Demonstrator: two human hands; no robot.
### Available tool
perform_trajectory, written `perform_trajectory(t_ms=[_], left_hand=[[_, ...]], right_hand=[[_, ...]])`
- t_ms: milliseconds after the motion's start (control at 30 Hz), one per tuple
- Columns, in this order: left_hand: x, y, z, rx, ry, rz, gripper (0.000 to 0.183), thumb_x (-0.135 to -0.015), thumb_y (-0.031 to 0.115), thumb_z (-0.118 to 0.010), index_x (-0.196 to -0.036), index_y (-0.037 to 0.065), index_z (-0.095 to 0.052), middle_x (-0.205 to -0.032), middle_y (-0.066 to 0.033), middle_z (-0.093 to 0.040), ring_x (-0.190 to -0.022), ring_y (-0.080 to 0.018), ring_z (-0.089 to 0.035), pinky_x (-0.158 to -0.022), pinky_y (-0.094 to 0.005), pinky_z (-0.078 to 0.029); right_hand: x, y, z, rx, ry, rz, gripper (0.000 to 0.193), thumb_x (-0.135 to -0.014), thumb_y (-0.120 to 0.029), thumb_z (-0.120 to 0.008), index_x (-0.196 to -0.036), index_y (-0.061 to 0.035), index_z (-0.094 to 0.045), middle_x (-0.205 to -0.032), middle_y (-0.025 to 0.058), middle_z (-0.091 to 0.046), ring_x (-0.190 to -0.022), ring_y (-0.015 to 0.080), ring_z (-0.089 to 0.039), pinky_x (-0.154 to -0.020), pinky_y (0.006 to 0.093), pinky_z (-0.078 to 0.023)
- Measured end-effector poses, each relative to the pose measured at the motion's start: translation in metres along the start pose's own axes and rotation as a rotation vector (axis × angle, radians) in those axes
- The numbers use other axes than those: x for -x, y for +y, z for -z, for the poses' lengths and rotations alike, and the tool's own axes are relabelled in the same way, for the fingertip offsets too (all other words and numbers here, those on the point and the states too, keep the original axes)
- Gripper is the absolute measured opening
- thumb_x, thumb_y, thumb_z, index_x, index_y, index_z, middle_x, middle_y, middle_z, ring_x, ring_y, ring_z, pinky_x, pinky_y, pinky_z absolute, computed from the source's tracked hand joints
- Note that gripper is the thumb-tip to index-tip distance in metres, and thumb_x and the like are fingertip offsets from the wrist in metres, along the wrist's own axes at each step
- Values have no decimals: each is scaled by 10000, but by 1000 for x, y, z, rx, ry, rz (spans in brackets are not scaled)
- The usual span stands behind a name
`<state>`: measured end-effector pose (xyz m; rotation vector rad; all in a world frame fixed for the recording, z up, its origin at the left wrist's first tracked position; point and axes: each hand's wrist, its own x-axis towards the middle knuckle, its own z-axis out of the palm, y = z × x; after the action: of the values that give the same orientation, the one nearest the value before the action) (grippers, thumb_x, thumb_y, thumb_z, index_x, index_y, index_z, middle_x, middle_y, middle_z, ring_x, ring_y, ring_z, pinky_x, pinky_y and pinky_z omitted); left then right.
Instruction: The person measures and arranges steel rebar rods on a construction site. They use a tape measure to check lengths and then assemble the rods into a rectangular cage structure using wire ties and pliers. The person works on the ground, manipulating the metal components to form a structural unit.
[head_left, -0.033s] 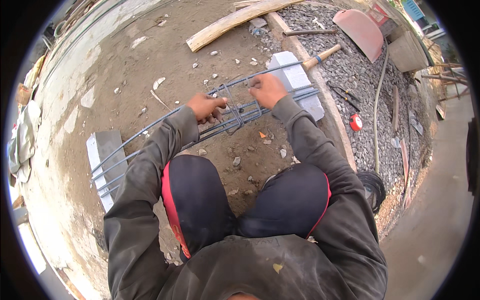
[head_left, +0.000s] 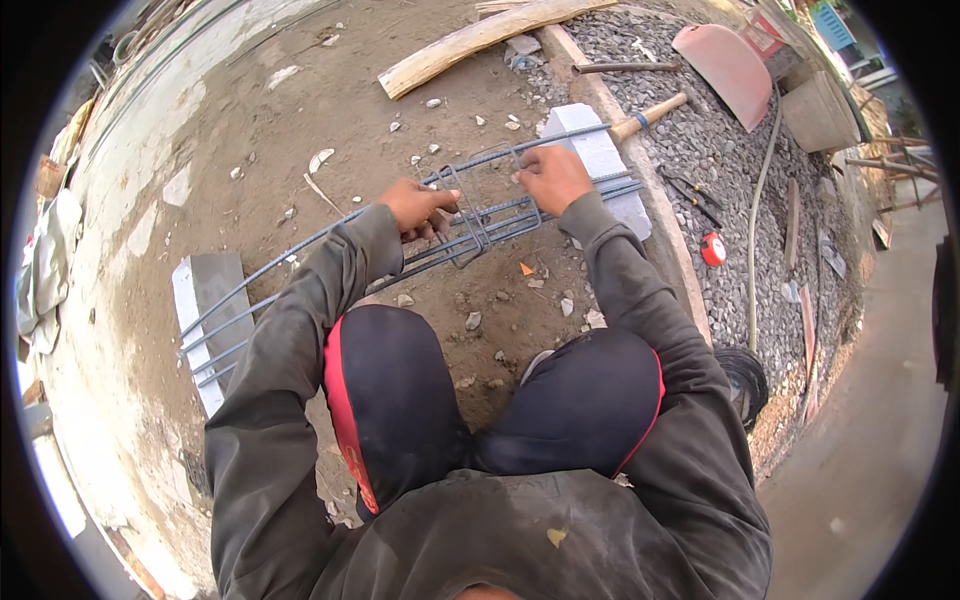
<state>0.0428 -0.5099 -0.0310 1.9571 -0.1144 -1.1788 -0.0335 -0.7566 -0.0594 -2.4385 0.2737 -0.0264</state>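
Several long steel reinforcing bars [head_left: 295, 257] lie side by side across two pale blocks, the left block [head_left: 218, 282] and the right block [head_left: 592, 148]. Two bent wire stirrups loop around the bars near the middle. At the left stirrup [head_left: 470, 232], my left hand [head_left: 418, 207] is closed, with thumb and index finger against its side; the other fingers curl below and are partly hidden. My right hand [head_left: 556, 180] pinches the right stirrup [head_left: 535, 212] near its upper part, just left of the right block. The fingertips cover part of that stirrup.
A wooden-handled hammer [head_left: 648, 117] lies beside the right block. On gravel to the right are pliers [head_left: 692, 195], a red tape measure [head_left: 713, 250], a hose [head_left: 757, 220] and a coil of dark wire [head_left: 742, 378]. A wooden log [head_left: 480, 45] lies beyond the bars.
My right hand has shifted slightly right along the bars with the right stirrup, widening the gap between the stirrups. My left hand stays at the left stirrup.
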Motion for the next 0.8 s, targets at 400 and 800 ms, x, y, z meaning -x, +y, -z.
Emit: perform_trajectory(t_ms=[400,800], left_hand=[[12,-26,20,-268,257,-130,419,-884,427,-718,-823,13,-749,-573,-58,-642,-488,-124,-575,-473,-307,-449],[267,-132,91,176,1007,-72,431,-914,414,-677,-954,-12,-724,-621,-67,-653,-523,-124,-613,-501,-280,-491]], right_hand=[[20,-33,26,280,238,220,325,-877,-321,-700,-1090,-80,-650,-926,141,-694,-832,360,-683,-747,472,-530],[8,-52,-61,69,-171,463,451,-937,-414,-637,-821,21,-615,-698,134,-619,-665,270,-576,-629,417,-453]])
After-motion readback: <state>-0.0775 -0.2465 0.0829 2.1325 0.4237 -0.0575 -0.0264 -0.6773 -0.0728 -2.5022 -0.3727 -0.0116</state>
